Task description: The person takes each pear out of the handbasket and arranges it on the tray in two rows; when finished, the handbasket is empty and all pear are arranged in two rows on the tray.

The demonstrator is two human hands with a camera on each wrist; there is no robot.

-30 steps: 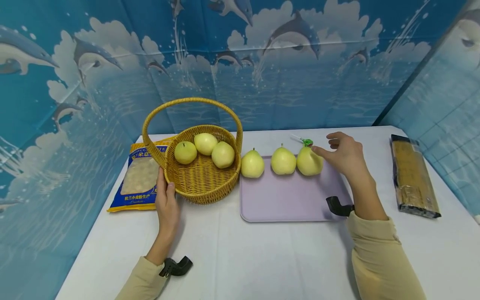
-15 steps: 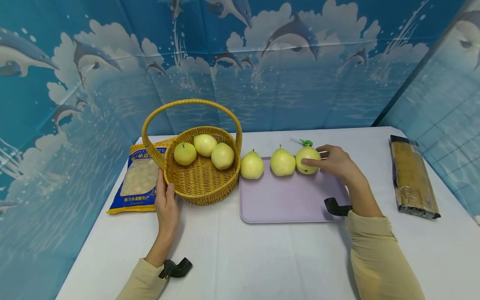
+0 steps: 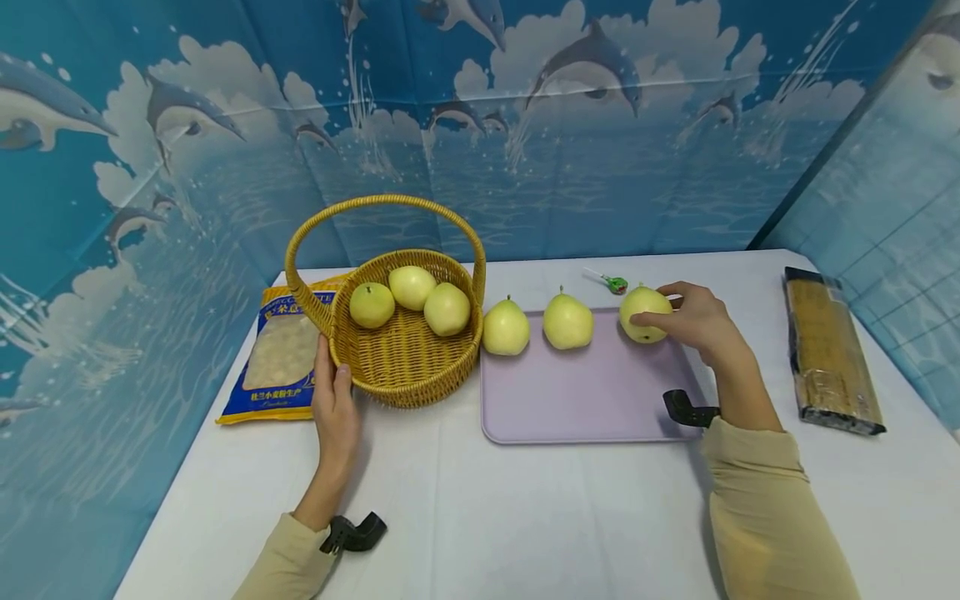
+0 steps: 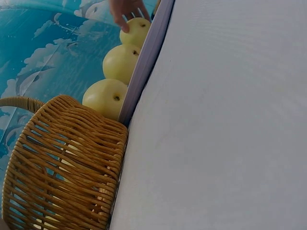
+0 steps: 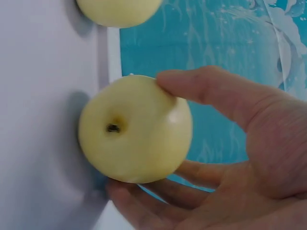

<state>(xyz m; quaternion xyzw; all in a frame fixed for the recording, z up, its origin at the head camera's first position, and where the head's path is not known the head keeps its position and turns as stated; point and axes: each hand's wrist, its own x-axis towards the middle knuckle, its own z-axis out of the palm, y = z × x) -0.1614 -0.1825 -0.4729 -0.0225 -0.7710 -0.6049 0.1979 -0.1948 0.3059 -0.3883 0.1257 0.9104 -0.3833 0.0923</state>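
My right hand (image 3: 701, 321) grips a pale green pear (image 3: 643, 302) over the back right part of the lilac tray (image 3: 577, 400). In the right wrist view the thumb lies on one side of this pear (image 5: 136, 139) and the fingers curl round the other, its dimpled end facing the camera. Two more pears stand to its left on the tray: a middle pear (image 3: 567, 323) and a left pear (image 3: 506, 327) beside the basket. My left hand (image 3: 335, 417) rests with straight fingers against the left side of the wicker basket (image 3: 405, 392), which contains three pears (image 3: 447, 310).
A blue and yellow food bag (image 3: 273, 367) lies partly behind the basket on the left. Behind the tray is a green-wrapped lollipop (image 3: 617, 284). A flat brown package (image 3: 828, 354) lies at the right. A dolphin-print curtain (image 3: 450, 167) hangs along the table's back edge.
My right hand came down onto the right-hand pear and took hold of it, then shifted right with it, away from the middle pear. The left hand and basket stayed put.
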